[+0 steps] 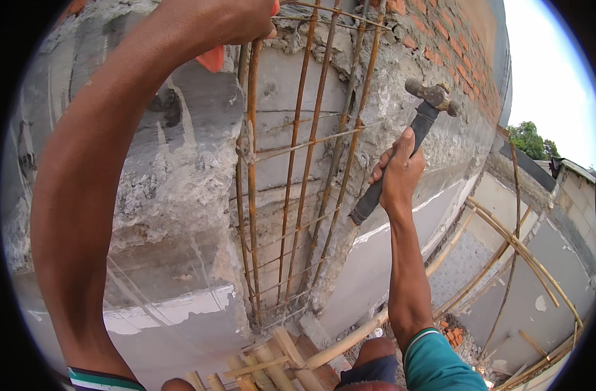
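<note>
My right hand [401, 171] is closed round the black-wrapped handle of a ball-peen hammer [425, 117]. The hammer tilts, its worn metal head up to the right, before a rough concrete edge. At the top, my left hand [242, 21] is closed on a red-orange object [211, 58]. Most of that object is hidden by the hand, and its kind cannot be made out. Just below this hand stands a cage of rusty rebar [252, 163], set upright in a gap in the wall and tied with thin cross bars.
Broken concrete [161, 195] flanks the rebar on the left, exposed brickwork [441, 32] on the upper right. Bamboo poles [262, 365] lie close below me. More bamboo scaffolding [526, 251] crosses at the right, above brick rubble [453, 333].
</note>
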A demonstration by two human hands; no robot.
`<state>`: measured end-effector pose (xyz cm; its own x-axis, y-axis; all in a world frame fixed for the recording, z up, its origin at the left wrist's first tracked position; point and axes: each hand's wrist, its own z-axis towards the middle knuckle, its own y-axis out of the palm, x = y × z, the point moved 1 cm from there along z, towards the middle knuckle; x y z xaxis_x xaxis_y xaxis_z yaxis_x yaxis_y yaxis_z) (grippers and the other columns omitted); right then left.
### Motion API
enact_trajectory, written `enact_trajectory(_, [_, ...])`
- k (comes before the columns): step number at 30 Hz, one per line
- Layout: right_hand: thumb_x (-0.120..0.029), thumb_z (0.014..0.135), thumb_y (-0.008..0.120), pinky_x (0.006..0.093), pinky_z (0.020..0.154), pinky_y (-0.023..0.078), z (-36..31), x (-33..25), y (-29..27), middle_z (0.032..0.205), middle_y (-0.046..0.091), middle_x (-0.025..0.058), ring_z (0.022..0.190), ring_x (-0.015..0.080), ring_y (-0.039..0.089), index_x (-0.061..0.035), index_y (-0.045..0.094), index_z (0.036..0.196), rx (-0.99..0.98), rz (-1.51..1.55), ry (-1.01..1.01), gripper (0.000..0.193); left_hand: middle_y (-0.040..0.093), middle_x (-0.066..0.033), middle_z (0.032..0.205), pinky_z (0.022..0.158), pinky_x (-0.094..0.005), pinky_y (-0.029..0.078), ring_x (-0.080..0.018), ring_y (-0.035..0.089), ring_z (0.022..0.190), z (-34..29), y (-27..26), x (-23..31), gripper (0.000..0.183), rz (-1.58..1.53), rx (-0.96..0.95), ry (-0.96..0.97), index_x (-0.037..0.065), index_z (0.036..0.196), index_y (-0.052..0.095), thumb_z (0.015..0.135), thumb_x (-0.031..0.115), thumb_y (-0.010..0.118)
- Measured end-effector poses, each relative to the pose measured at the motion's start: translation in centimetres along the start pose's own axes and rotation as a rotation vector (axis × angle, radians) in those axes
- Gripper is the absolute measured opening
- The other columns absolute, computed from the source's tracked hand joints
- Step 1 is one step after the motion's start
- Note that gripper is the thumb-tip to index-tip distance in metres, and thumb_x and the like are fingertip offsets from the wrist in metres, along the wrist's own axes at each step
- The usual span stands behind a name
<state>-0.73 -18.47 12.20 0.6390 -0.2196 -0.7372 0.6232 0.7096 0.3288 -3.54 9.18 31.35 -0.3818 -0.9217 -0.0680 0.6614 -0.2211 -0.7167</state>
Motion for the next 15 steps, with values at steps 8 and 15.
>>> enact_trajectory(8, [-0.060, 0.103, 0.053, 0.0278, 0.036, 0.041, -0.9, -0.3, -5.0, 0.061, 0.048, 0.0013, 0.039, 0.0115, 0.047, -0.0061, 0.048, 0.096, -0.356, -0.067, 0.052, 0.054, 0.061, -0.0081, 0.064, 0.046, -0.0300, 0.051, -0.0155, 0.064, 0.053, -1.1, 3.0, 1.8, 0.054, -0.349, 0.202, 0.243, -0.001, 0.095, 0.069, 0.092, 0.053, 0.070])
enact_trajectory(15, [-0.053, 0.107, 0.049, 0.0269, 0.036, 0.042, -4.9, -2.2, -10.4, 0.065, 0.049, 0.0037, 0.042, 0.0116, 0.051, -0.0018, 0.049, 0.100, -0.248, 0.126, 0.011, 0.052, 0.063, -0.0045, 0.080, 0.063, -0.0309, 0.060, -0.0137, 0.067, 0.069, 0.1, 9.7, 12.3, 0.037, -1.967, -0.670, -0.045, 0.007, 0.105, 0.052, 0.101, 0.041, 0.067])
